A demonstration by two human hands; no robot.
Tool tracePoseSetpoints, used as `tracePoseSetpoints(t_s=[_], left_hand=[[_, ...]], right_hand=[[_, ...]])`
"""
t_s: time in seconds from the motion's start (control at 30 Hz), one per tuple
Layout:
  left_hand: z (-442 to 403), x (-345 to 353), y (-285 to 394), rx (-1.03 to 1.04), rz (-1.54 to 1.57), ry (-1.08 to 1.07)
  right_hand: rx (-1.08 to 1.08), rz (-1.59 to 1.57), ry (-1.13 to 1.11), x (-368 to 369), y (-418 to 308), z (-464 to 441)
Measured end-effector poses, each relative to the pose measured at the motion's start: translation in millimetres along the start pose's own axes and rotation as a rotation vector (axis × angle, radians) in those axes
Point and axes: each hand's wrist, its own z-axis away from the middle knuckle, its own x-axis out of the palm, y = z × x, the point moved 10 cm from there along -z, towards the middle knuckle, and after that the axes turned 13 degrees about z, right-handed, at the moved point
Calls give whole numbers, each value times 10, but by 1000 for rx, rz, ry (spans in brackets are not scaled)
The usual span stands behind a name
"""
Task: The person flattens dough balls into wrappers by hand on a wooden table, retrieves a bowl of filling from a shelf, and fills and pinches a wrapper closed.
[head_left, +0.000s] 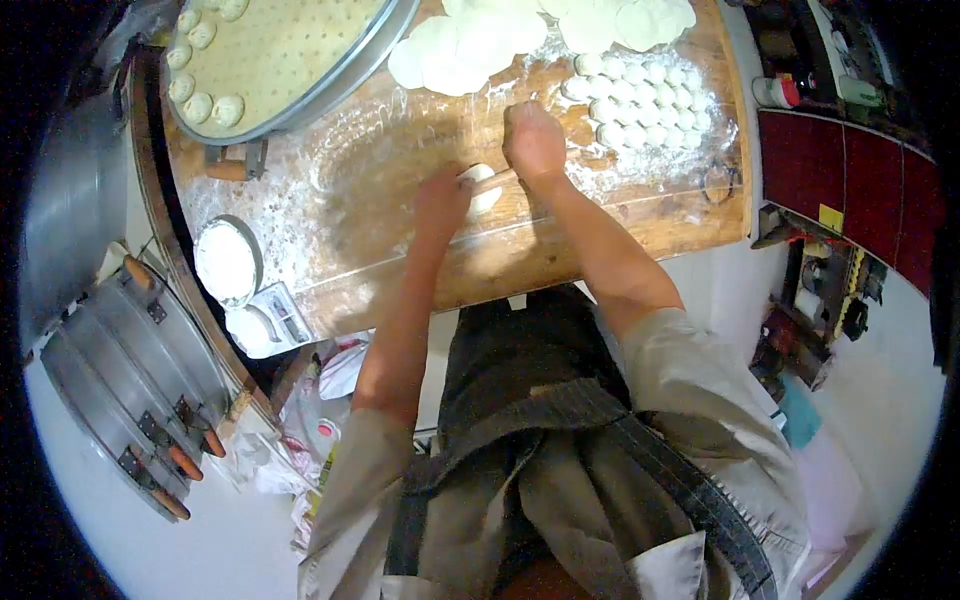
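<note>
Dough disc (485,205) on the floured table (350,220), beneath a rolling pin (494,182), between left hand (442,195) and right hand (536,140). Left hand at the disc's left edge, right hand over the pin's right end. Curled fingers on both; cannot tell whether clamped on the pin. Farther back, rows of dough pieces (640,95), overlapping wrappers (465,48) and a round tray (290,60) with pleated buns (228,109).

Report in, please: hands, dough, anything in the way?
Left hand at dough round, edge side. Right hand by rolling pin, grip hidden. Pin lies across dough. Nothing seen blocking it.
</note>
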Motion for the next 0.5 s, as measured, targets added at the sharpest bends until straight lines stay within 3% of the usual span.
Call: tracePoseSetpoints(t_s=[0.1, 0.13, 0.2, 0.23, 0.3, 0.33, 0.37, 0.43, 0.47, 0.5], left_hand=[[-320, 269, -226, 128, -190, -172], [-356, 131, -4, 146, -192, -165], [-308, -98, 343, -182, 265, -233], [-442, -23, 440, -155, 262, -238], [-667, -35, 267, -226, 1017, 145], [-799, 137, 269, -195, 1143, 122], [-882, 323, 249, -182, 1134, 109], [-768, 413, 1006, 610, 323, 215], [-821, 522, 1207, 616, 318, 205], [-875, 674, 1566, 652, 171, 140]], right_hand=[[47, 38, -98, -63, 93, 482], [-52, 22, -64, -161, 64, 692], [-144, 8, -59, -290, 67, 1045], [-146, 8, -78, -290, 103, 1075], [-92, 18, -92, -265, 151, 1109], [-54, 18, -122, -205, 176, 1102], [-41, 19, -107, -180, 177, 1061], [-41, 194, -514, 288, 219, 1184], [-115, 305, -216, 178, 168, 1237], [-105, 301, -215, 270, 214, 1310]])
